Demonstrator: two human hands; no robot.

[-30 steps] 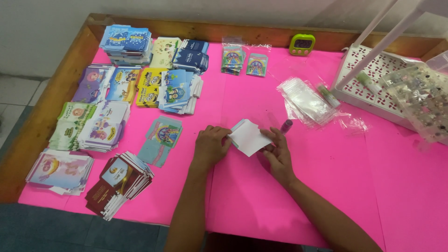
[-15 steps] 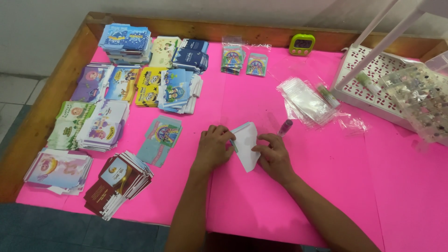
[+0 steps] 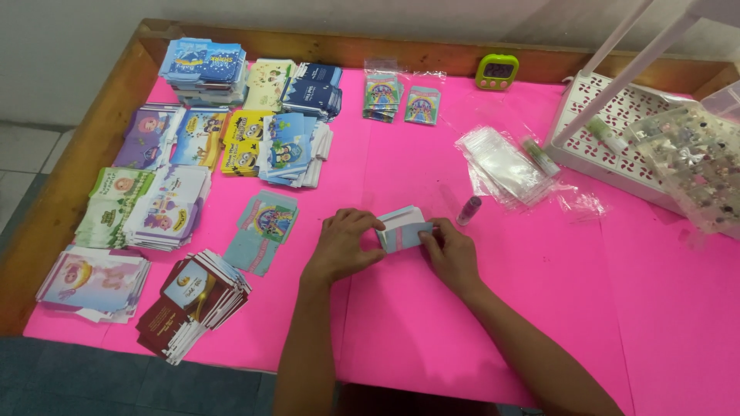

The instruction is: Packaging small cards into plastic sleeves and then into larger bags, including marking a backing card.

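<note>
Both my hands meet over the middle of the pink table [image 3: 401,331]. A small folded paper envelope [image 3: 402,228], white with a light blue and pink face, is pinched between them. My left hand [image 3: 344,245] grips its left edge with thumb and fingers. My right hand [image 3: 451,253] presses its right edge. The envelope rests on or just above the table. A flat unfolded envelope sheet [image 3: 262,231] with a colourful print lies just left of my left hand. A small purple glue stick [image 3: 468,210] lies right of my right hand.
Several stacks of printed envelopes [image 3: 154,208] cover the left half of the table. Clear plastic sleeves [image 3: 505,163] lie at centre right. A white perforated basket [image 3: 617,139] stands at the far right, a green timer [image 3: 497,72] at the back, and bagged packs [image 3: 401,100] near it.
The white sheet has been folded from an open flap into a compact envelope. My hands have drawn closer together around it.
</note>
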